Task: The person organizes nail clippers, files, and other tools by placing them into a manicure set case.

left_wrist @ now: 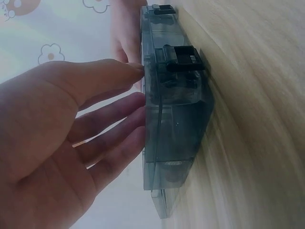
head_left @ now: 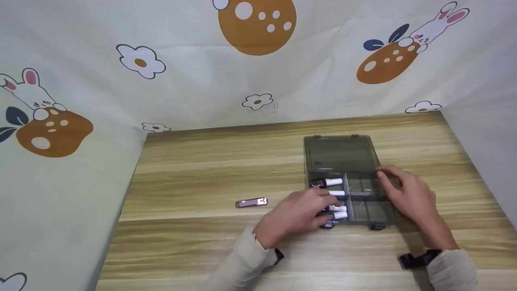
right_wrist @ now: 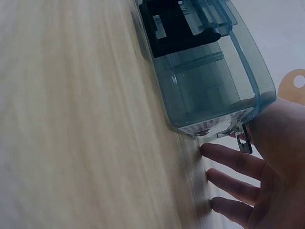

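Note:
A translucent grey divided box lies on the table with its lid laid back. Several small white-capped bottles, like nail polish, lie on their sides in the left compartment. My left hand reaches over the front left of the box, its fingers down among the bottles. In the left wrist view its fingertips pass behind the box wall, so I cannot tell if they hold a bottle. My right hand rests at the right side, thumb and index finger on the box edge, the other fingers extended against the table.
A small flat purplish-pink object with a silver end, resembling nail clippers, lies left of the box. Black latches stick out from the box front. A patterned cloth stands behind the wood-grain table.

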`<state>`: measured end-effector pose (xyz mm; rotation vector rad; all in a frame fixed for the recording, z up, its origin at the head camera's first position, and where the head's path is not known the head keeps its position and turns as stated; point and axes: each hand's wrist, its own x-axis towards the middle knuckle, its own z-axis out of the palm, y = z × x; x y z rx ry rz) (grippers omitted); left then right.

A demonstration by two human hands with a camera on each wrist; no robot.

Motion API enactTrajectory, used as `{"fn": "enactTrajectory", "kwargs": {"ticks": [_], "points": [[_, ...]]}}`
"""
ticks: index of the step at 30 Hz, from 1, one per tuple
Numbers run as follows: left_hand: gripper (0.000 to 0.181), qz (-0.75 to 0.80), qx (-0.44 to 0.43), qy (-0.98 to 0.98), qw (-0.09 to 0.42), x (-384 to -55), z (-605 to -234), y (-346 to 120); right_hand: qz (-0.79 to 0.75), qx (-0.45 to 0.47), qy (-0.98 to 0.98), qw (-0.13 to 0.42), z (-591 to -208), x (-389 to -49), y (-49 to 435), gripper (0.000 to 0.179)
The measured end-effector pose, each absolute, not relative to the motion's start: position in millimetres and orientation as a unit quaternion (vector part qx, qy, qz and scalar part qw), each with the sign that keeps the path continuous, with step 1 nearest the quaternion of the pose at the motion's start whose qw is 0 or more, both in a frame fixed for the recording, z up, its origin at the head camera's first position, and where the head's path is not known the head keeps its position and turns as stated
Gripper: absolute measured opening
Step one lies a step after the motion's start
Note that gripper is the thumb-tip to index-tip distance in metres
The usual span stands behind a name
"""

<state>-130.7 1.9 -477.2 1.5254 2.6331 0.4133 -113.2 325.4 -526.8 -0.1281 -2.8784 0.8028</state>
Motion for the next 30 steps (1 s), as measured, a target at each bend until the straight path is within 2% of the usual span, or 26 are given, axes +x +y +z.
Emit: {"fn": "enactTrajectory", "kwargs": {"ticks": [30], "points": [[0.025, 0.2, 0.5, 0.843, -0.009, -124.0, -482.1, -48.9, 0.266, -0.042, -0.96, 0.075, -527.0, -113.4, 326.3, 0.04]]}}
